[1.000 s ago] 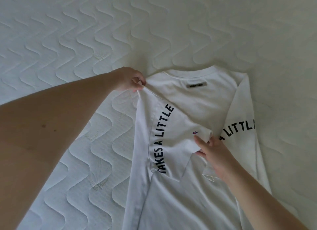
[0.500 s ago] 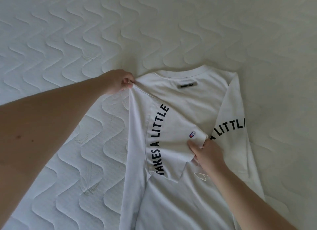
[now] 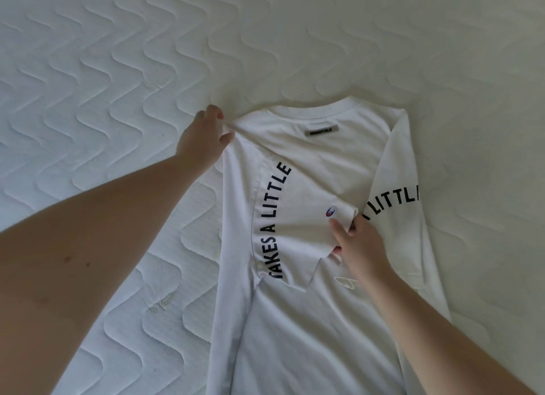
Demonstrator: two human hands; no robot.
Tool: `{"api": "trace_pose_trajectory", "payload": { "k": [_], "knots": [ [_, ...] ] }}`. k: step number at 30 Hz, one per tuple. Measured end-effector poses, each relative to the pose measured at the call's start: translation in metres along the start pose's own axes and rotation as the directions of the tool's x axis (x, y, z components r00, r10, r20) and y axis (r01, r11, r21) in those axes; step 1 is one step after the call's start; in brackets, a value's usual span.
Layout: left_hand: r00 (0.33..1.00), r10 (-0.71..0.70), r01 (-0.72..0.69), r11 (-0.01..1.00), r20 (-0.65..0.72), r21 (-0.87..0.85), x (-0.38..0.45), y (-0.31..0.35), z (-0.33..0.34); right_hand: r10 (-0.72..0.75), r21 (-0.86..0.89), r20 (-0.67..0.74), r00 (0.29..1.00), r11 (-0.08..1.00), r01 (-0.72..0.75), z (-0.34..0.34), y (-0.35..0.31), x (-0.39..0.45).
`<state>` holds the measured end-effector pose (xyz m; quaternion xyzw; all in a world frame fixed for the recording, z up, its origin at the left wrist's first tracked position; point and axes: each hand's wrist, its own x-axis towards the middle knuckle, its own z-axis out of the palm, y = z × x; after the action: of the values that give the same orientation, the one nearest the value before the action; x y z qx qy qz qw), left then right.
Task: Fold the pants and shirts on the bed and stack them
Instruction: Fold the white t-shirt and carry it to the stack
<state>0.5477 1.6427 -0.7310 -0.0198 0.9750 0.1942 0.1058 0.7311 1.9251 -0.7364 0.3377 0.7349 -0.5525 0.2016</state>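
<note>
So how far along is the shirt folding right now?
Early. The white T-shirt lies on the quilted mattress with its right side already folded in. The left hand pinches the shoulder and the right hand the sleeve end, folding it inward. The lengthwise fold is left; no stack or pants in view.

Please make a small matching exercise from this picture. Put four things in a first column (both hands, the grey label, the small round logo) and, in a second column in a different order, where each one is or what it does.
Column one:
1. left hand
2. right hand
3. grey label
4. round logo

Column two:
A. just below the shirt's neckline
B. pinches the shoulder corner of the shirt
C. on the folded-in sleeve, close to its end
D. holds the end of the folded-in sleeve

Pairs: 1-B, 2-D, 3-A, 4-C
</note>
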Motion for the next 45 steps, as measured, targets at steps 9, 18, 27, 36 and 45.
{"api": "trace_pose_trajectory", "payload": {
  "k": [9,18,27,36,45],
  "knots": [
    [0.989,-0.128,0.136,0.983,0.07,-0.124,-0.135,-0.015,0.02,-0.181,-0.279,0.167,0.969,0.934,0.223,0.019,0.01,-0.04],
    [0.968,-0.249,0.246,0.92,0.029,-0.304,-0.235,0.003,0.042,-0.324,-0.408,0.125,0.938,0.845,0.346,0.01,-0.023,-0.038],
    [0.933,-0.352,0.357,0.875,0.075,-0.327,-0.352,0.005,0.054,-0.353,-0.411,-0.077,0.932,0.863,0.293,-0.003,-0.01,-0.028],
    [0.907,-0.355,0.413,0.854,0.228,-0.315,-0.442,-0.014,0.094,-0.152,-0.423,0.229,0.961,0.874,0.239,0.059,0.089,-0.136],
    [0.81,-0.37,0.547,0.758,0.456,-0.356,-0.508,-0.036,0.1,0.113,-0.174,0.458,0.882,0.984,-0.035,0.09,0.138,-0.205]
  ]
}}
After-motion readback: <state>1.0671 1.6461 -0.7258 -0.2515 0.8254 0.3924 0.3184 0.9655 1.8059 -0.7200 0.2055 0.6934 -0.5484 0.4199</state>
